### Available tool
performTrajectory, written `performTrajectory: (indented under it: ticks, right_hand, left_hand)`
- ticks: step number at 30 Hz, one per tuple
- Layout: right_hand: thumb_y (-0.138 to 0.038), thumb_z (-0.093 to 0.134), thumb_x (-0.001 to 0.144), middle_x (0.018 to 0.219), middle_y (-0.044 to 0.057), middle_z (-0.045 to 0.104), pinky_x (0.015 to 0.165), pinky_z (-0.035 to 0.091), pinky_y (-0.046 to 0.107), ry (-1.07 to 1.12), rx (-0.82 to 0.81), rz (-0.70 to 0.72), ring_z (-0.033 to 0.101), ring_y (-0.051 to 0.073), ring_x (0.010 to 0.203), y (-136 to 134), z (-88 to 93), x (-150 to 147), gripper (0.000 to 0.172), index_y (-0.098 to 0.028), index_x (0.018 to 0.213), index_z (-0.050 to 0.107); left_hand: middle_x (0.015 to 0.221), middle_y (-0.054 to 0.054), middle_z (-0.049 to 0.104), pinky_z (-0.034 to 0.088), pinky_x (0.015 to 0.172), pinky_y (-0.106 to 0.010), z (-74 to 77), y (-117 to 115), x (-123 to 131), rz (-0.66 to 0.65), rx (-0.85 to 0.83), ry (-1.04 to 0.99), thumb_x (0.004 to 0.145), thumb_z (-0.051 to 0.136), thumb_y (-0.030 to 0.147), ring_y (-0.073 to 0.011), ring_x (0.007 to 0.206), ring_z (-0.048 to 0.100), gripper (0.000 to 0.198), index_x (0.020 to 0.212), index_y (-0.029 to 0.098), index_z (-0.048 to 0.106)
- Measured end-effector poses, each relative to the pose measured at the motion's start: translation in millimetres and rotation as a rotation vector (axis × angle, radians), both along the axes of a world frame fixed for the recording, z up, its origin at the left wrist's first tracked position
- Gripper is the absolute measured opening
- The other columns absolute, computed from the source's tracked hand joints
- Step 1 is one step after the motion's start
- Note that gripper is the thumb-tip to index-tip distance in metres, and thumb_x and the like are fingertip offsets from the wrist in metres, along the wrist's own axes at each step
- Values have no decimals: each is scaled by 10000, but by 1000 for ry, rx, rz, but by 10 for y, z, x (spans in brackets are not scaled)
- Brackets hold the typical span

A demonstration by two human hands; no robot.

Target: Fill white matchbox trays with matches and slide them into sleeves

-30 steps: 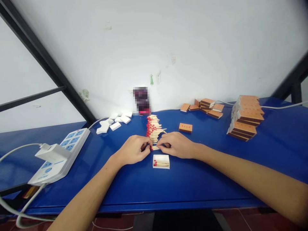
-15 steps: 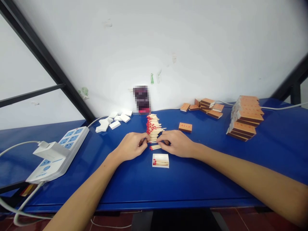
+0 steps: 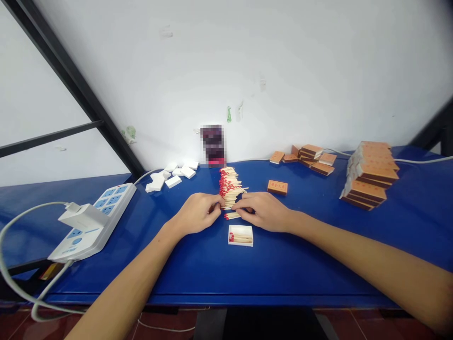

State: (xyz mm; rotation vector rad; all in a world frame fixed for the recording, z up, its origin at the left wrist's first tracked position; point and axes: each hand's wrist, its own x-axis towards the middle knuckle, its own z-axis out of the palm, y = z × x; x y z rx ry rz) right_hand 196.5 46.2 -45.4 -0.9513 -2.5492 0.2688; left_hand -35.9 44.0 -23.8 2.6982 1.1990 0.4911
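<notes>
A long pile of red-headed matches (image 3: 231, 189) lies between my hands at the middle of the table. My left hand (image 3: 201, 212) is at the head side, fingers curled and fingertips against the pile's near end. From the stick side, my right hand (image 3: 264, 211) reaches in with thumb and index finger close together at the matches; whatever either hand grips is too small to make out. Just in front of the pile lies a small separate group of matches (image 3: 231, 216), partly under my right thumb. Nearer to me, a white matchbox tray (image 3: 240, 228) holds several matches, heads left.
Several white pieces like matchbox trays (image 3: 173, 182) lie at the back left, near a power strip (image 3: 116, 208) with a white plug. One orange matchbox (image 3: 278, 187) lies right of the pile. More matchboxes (image 3: 311, 158) are heaped behind it, and a stack of matchboxes (image 3: 371, 174) stands at the right.
The whole view has shifted slightly, so things appear a little further right. Both hands stay at the near end of the match pile, with hardly any movement of the fingers.
</notes>
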Motion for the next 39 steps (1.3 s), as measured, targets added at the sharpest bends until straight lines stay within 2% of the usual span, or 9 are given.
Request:
performTrajectory:
  ticks: [10,20,28,39]
  right_hand:
    - [-278,480,970,834,35,650,665,353,263,-27,9,0,578,149,747,-5,7,1,282,-238,1127,711]
    - [-243,538,940,813,20,649,664,367,249,55,-21,49,560,127,703,-7,4,6,233,-218,1089,716]
    - [-329,532,970,773,23,647,644,367,241,63,-60,155,570,118,682,6,18,29,256,-207,994,757]
    - [-276,557,943,719,15,640,620,344,243,83,-60,161,536,110,634,-33,50,27,227,-200,913,768]
  left_hand:
    - [840,-11,741,415,643,-242,-13,9,-15,-3,10,22,825,487,129,-134,666,627,295,961,196,740]
    - [841,-20,744,428,657,-250,-22,4,-7,-10,17,33,821,487,130,-147,682,644,303,965,198,745]
    - [829,-14,742,424,647,-249,-26,5,-11,-15,31,42,820,485,123,-143,667,641,294,939,198,744]
    - [872,-29,752,439,664,-255,-24,2,-4,-23,39,49,832,489,135,-155,700,659,294,968,192,743]
